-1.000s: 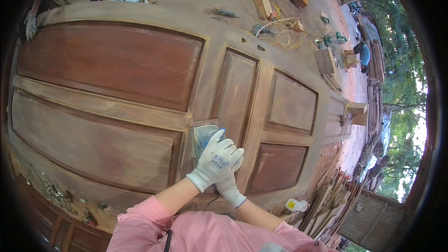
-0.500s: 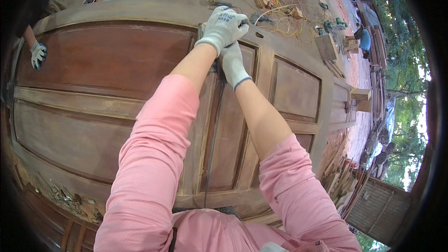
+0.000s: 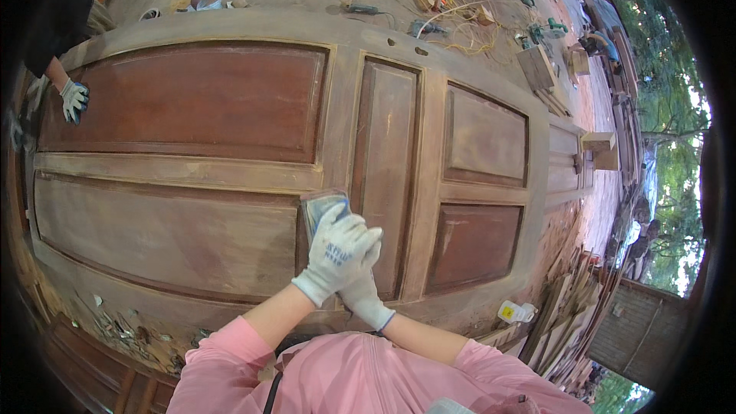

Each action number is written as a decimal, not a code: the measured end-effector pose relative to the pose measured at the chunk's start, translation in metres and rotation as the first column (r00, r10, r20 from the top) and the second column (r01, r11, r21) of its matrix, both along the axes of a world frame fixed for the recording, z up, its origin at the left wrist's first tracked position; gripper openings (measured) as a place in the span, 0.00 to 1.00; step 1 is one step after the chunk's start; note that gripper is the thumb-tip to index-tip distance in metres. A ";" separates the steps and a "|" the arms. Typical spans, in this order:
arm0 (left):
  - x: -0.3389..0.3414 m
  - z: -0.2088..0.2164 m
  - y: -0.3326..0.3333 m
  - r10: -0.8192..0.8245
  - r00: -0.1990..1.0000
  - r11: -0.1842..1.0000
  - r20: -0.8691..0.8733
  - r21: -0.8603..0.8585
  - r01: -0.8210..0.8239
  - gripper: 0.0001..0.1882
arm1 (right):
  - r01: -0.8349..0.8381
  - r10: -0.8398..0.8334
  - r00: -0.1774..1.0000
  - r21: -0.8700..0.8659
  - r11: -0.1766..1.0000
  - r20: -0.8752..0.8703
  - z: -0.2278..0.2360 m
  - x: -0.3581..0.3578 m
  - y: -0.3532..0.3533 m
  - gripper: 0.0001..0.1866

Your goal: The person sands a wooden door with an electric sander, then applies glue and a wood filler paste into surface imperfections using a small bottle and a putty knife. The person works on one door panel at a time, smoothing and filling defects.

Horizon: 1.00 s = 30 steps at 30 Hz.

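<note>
Dusty brown wooden door [image 3: 431, 161] with recessed panels fills the foreground. Nearest, the white-gloved right hand [image 3: 363, 300] sits under the left, its grip hidden. The white-gloved left hand [image 3: 335, 254] curls over a grey-blue flat-based tool [image 3: 316, 213] on the wearer's side. Half a second ago both hands were at the far side, suggesting lengthwise strokes. Farther, a co-worker's gloved hand [image 3: 74, 101], then by the corner, is over the reddish panel [image 3: 192, 100].

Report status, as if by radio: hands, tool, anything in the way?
Left hand on tool, overlapping right hand; right grip hidden. Tool over wooden door. Co-worker's gloved hand at door's left end, apart from tool.
</note>
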<state>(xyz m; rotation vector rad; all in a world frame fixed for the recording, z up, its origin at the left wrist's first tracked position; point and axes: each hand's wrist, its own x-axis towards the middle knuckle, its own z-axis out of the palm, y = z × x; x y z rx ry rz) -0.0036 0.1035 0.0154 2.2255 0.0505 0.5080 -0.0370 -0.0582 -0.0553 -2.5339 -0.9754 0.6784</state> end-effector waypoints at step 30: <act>-0.178 0.011 -0.095 0.172 0.982 0.976 -0.074 0.150 -0.160 0.11 | 0.212 -0.131 0.895 0.148 0.966 -0.427 0.003 -0.145 -0.081 0.45</act>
